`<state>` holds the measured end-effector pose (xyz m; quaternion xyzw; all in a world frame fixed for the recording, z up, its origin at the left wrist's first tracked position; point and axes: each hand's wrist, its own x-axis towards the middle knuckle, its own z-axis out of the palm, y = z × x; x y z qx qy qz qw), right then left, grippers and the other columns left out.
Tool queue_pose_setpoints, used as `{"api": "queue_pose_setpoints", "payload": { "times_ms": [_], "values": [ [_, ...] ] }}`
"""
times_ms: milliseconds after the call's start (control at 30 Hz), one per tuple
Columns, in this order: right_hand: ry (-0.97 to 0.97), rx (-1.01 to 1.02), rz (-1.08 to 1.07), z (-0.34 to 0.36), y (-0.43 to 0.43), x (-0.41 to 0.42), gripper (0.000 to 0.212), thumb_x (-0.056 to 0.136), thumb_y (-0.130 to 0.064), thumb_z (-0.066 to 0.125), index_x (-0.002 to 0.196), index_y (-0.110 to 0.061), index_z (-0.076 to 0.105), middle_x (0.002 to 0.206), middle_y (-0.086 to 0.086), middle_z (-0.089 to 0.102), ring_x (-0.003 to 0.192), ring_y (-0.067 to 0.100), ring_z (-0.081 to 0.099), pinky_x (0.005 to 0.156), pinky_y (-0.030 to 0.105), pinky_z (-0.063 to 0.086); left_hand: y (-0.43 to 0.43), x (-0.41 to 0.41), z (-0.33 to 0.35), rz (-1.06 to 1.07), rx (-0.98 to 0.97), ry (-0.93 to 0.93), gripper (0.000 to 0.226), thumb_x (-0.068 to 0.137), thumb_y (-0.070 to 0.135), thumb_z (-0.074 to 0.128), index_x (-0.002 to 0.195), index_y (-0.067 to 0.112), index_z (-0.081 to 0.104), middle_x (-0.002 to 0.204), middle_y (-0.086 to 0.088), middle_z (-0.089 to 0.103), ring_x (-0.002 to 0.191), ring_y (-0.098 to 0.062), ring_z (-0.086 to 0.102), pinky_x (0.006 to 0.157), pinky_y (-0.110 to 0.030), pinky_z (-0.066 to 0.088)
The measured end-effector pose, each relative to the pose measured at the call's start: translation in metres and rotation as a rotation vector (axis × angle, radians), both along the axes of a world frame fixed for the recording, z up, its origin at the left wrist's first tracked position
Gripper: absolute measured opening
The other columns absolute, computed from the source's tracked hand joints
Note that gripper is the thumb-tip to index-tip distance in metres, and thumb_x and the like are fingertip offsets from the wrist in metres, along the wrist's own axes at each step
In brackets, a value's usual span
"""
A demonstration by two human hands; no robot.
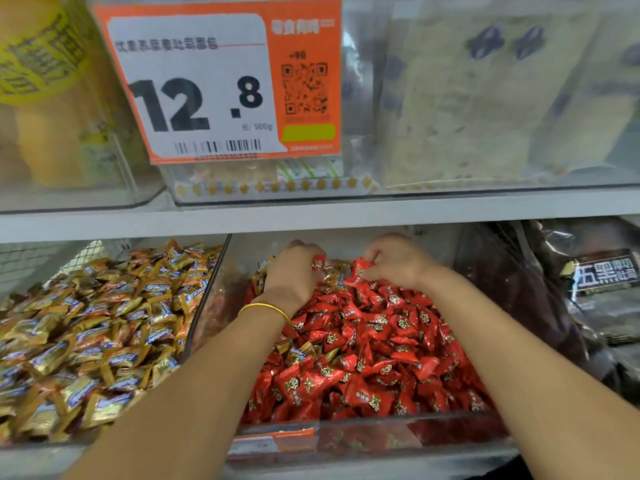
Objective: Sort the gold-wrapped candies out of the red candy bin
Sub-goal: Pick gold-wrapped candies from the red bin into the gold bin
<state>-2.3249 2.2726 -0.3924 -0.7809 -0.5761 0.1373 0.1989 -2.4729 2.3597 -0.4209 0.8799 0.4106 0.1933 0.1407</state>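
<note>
The clear bin [363, 432] in the middle holds a heap of red-wrapped candies [377, 344]. A few gold-wrapped candies [332, 276] lie among them at the back, between my two hands. My left hand [294, 271], with a gold bangle on the wrist, has curled fingers that grip several candies, gold ones showing under the palm and a red one at the fingertips. My right hand [394, 261] pinches a red candy at the back of the heap. More gold wrappers [304, 349] show beside my left forearm.
To the left stands a bin of gold-wrapped candies [93, 334], parted from the red bin by a clear wall [204, 299]. Dark bagged goods [561, 292] lie to the right. A shelf [311, 213] with an orange price tag [221, 81] hangs low over the bins.
</note>
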Motion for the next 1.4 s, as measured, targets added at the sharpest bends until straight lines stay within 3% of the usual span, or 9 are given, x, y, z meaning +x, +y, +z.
{"api": "queue_pose_setpoints", "payload": {
  "times_ms": [100, 167, 267, 467, 667, 1067, 1133, 1233, 1400],
  "values": [
    [0.120, -0.162, -0.029, 0.022, -0.024, 0.013, 0.013, 0.082, -0.011, 0.069, 0.095, -0.007, 0.065, 0.098, 0.007, 0.065, 0.090, 0.018, 0.061, 0.078, 0.027, 0.051, -0.007, -0.003, 0.007, 0.034, -0.028, -0.215, 0.035, 0.085, 0.015, 0.064, 0.120, 0.018, 0.062, 0.125, -0.005, 0.059, 0.111, -0.024, 0.058, 0.096, -0.035, 0.046],
    [0.182, -0.345, -0.022, 0.038, -0.041, 0.015, 0.015, 0.085, -0.007, 0.065, 0.100, -0.009, 0.065, 0.103, 0.006, 0.063, 0.093, 0.015, 0.059, 0.081, 0.026, 0.052, -0.022, -0.006, 0.014, -0.158, -0.324, -0.322, 0.050, 0.082, 0.012, 0.069, 0.129, 0.020, 0.054, 0.126, -0.004, 0.060, 0.111, -0.017, 0.058, 0.095, -0.025, 0.047],
    [-0.134, -0.347, -0.079, 0.050, -0.047, 0.018, 0.029, 0.092, -0.005, 0.050, 0.119, -0.010, 0.061, 0.122, 0.006, 0.058, 0.099, 0.017, 0.055, 0.073, 0.017, 0.049, -0.042, -0.011, 0.019, -0.398, -0.681, -0.145, 0.080, 0.081, 0.019, 0.071, 0.146, 0.027, 0.026, 0.132, -0.002, 0.053, 0.120, -0.012, 0.050, 0.093, -0.015, 0.042],
    [-0.116, -0.055, -0.037, 0.019, 0.004, 0.007, 0.031, 0.096, -0.009, 0.037, 0.116, -0.020, 0.059, 0.127, 0.005, 0.055, 0.110, 0.022, 0.054, 0.092, 0.028, 0.042, -0.011, -0.010, 0.006, 0.073, -0.211, -0.253, 0.035, 0.093, 0.004, 0.050, 0.128, 0.007, 0.054, 0.132, -0.009, 0.055, 0.121, -0.023, 0.052, 0.104, -0.033, 0.040],
    [-0.105, -0.200, 0.181, -0.011, 0.044, -0.003, 0.063, 0.084, -0.009, 0.067, 0.140, -0.014, 0.040, 0.139, 0.007, 0.048, 0.125, 0.022, 0.046, 0.102, 0.027, 0.038, -0.005, 0.007, -0.006, -0.003, -0.088, 0.098, 0.040, 0.088, 0.029, 0.060, 0.127, 0.025, 0.056, 0.127, -0.005, 0.059, 0.117, -0.028, 0.053, 0.098, -0.041, 0.043],
    [-0.045, -0.247, 0.263, -0.021, 0.058, -0.020, 0.070, 0.068, -0.022, 0.083, 0.128, -0.014, 0.049, 0.122, 0.004, 0.052, 0.113, 0.022, 0.051, 0.093, 0.029, 0.044, -0.012, -0.009, 0.002, 0.007, -0.244, 0.187, 0.027, 0.083, 0.015, 0.064, 0.110, 0.014, 0.065, 0.116, -0.003, 0.063, 0.107, -0.021, 0.059, 0.092, -0.035, 0.048],
    [-0.002, -0.181, 0.266, -0.020, 0.050, -0.023, 0.055, 0.071, -0.017, 0.080, 0.119, -0.014, 0.055, 0.111, 0.001, 0.049, 0.105, 0.019, 0.050, 0.083, 0.025, 0.041, -0.015, -0.014, 0.006, 0.000, -0.294, 0.133, 0.018, 0.082, 0.011, 0.065, 0.099, 0.010, 0.068, 0.104, -0.005, 0.066, 0.098, -0.021, 0.061, 0.088, -0.033, 0.050],
    [0.057, -0.114, 0.286, -0.017, 0.037, -0.029, 0.038, 0.075, -0.013, 0.077, 0.109, -0.016, 0.060, 0.103, -0.001, 0.049, 0.095, 0.015, 0.049, 0.076, 0.025, 0.040, -0.023, -0.021, 0.012, -0.009, -0.358, 0.046, 0.017, 0.079, 0.004, 0.062, 0.064, 0.007, 0.053, 0.062, -0.005, 0.046, 0.058, -0.018, 0.045, 0.055, -0.027, 0.036],
    [0.062, -0.122, 0.263, -0.009, 0.015, -0.029, 0.032, 0.080, -0.015, 0.073, 0.111, -0.010, 0.066, 0.112, 0.002, 0.061, 0.099, 0.018, 0.057, 0.084, 0.027, 0.043, -0.030, -0.039, 0.009, 0.131, -0.449, -0.292, 0.022, 0.078, 0.001, 0.060, 0.064, 0.010, 0.046, 0.059, -0.005, 0.034, 0.055, -0.018, 0.031, 0.054, -0.028, 0.024]
  ]
}}
